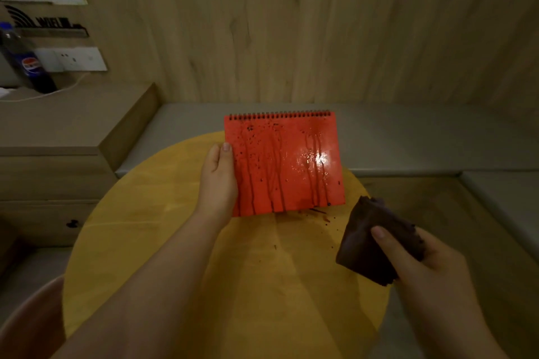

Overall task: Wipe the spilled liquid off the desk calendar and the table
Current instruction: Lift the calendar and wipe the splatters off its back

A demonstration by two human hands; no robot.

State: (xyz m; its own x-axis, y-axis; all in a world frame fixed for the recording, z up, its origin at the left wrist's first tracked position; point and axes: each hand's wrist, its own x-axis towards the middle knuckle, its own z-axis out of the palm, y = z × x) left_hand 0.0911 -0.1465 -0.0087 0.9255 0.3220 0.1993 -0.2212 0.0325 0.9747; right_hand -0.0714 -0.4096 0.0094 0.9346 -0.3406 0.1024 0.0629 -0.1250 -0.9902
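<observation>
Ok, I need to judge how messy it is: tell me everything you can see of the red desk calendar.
The desk calendar is a glossy red rectangle with a dark spiral binding along its top edge. Dark drips run down its face, with scattered droplets and a bright wet glare near the right. The left hand grips its left edge, thumb on the front, holding it tilted up over the yellow round table. Whether its bottom edge touches the table is unclear.

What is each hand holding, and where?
Left hand grips the red desk calendar by its left edge; right hand pinches the dark cloth near its lower right side.
</observation>
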